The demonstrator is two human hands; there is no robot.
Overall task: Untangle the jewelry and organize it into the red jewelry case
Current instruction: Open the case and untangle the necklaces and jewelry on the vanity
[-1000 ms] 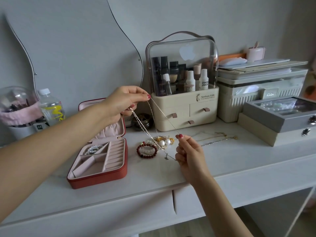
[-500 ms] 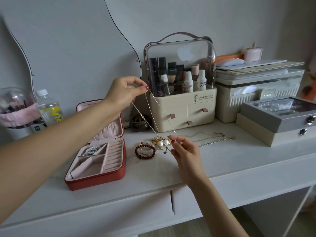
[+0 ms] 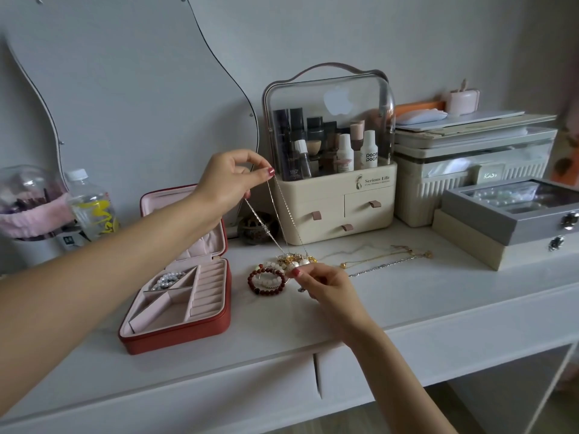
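Nearest, the right hand (image 3: 326,285) pinches the low end of a silver chain (image 3: 275,220) at the jewelry pile (image 3: 291,263) on the worktop (image 3: 438,296). Beyond it the left hand (image 3: 232,180) pinches the chain's top, held high. Best to ease it out slowly, keeping it taut, before laying it in the open red jewelry case (image 3: 175,336) to the left.

White table (image 3: 407,308), two drawer fronts below. Landmark: cream cosmetics organizer (image 3: 332,202) at the back. Left of it: small dark round pot (image 3: 255,228), then open red jewelry case (image 3: 178,296), water bottle (image 3: 91,208), domed container (image 3: 29,211). In front of it: tangled jewelry pile (image 3: 293,261), dark red bead bracelet (image 3: 266,281), loose chains (image 3: 385,258). Right of it: ribbed storage box (image 3: 470,180), grey box (image 3: 513,211) stacked on beige box (image 3: 466,242).
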